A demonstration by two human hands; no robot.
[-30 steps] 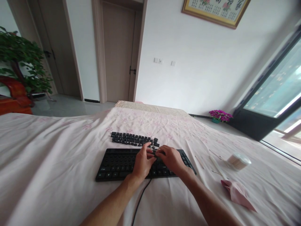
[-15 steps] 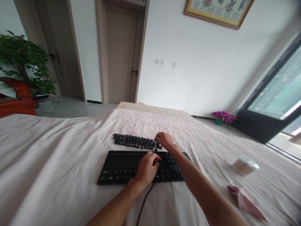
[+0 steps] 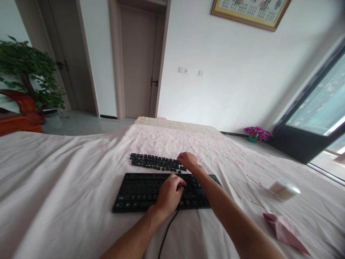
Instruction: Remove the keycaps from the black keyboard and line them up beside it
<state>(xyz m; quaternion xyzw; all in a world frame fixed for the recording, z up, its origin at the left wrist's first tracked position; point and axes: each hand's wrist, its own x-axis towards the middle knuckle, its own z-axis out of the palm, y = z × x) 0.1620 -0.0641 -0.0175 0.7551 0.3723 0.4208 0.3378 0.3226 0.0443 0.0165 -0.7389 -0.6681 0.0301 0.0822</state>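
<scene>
A black keyboard lies flat in front of me, part of its upper key area looking bare of keycaps. My left hand rests over its middle, thumb and forefinger drawn together; whatever they hold is hidden. Beyond the keyboard, several loose black keycaps lie in slanting rows. My right hand reaches across to the right end of those rows, fingers bent down and closed at the outermost keycaps. What sits between its fingertips is too small to make out. A thin wire-like tool lies just past these fingers.
To the right on the floral cloth are a clear tub of cotton swabs, loose swabs, a thin pale stick and a folded pink cloth. The keyboard's black cable runs toward me.
My right hand has shifted very slightly, showing more of the wire-like tool. My left hand stays over the keyboard with almost no movement. The view has moved a little.
</scene>
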